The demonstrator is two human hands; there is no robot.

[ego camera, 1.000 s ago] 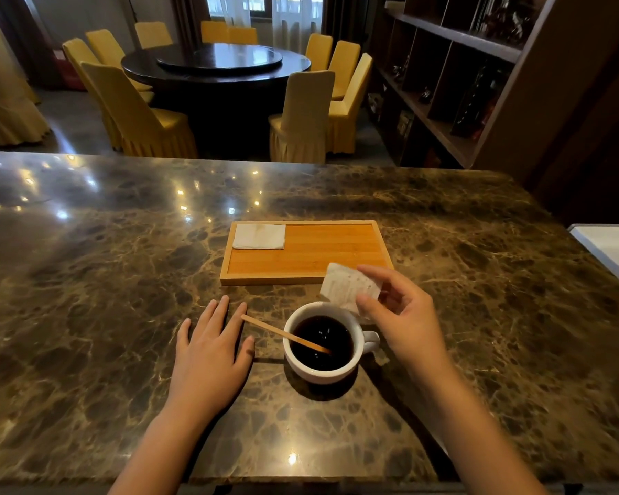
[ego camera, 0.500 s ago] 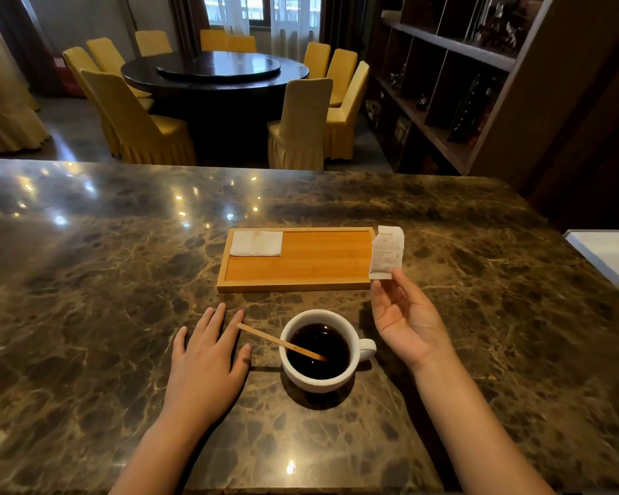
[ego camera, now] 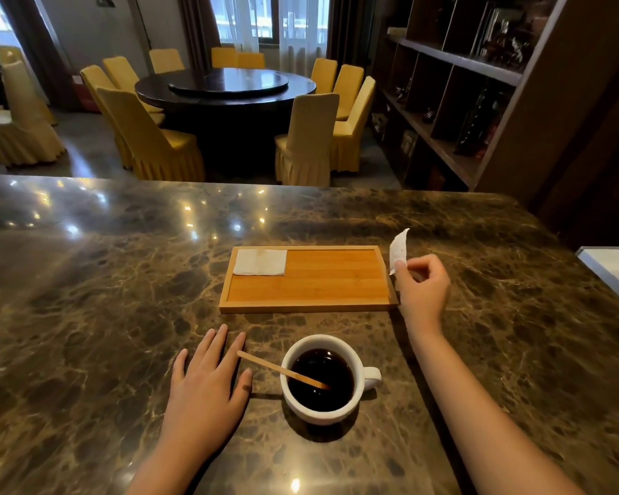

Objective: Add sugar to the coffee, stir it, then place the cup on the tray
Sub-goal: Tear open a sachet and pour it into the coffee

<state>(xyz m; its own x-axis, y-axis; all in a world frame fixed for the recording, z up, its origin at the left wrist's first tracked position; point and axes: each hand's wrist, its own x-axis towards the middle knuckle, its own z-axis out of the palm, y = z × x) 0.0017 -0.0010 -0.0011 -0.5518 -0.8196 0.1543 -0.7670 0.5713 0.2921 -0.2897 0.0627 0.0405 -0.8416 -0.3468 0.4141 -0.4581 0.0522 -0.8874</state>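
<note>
Two bare forearms reach in from the bottom edge, both cut off below the elbow, over a glossy brown marble counter (ego camera: 86, 316) whose near and side edges run out of view. On it, a shallow rectangular bamboo tray (ego camera: 308, 309) lies beyond the hands, with a folded white napkin (ego camera: 260, 262) in its far-left corner. Nearer, well apart from the tray, a round white ceramic cup (ego camera: 324, 412) of dark coffee stands with its handle turned right. The left hand (ego camera: 204, 391) lies flat, fingers spread loosely, palm hidden against the stone just left of the cup and gripping nothing. The right hand (ego camera: 424, 292) is raised just beside the tray's right end, fingers curled in, pinching the lower end of a small white paper sugar sachet (ego camera: 399, 248); its print is too blurred to read. A thin wooden stir stick (ego camera: 283, 369) leans on the cup's left rim, its tip sunk in the coffee.
</note>
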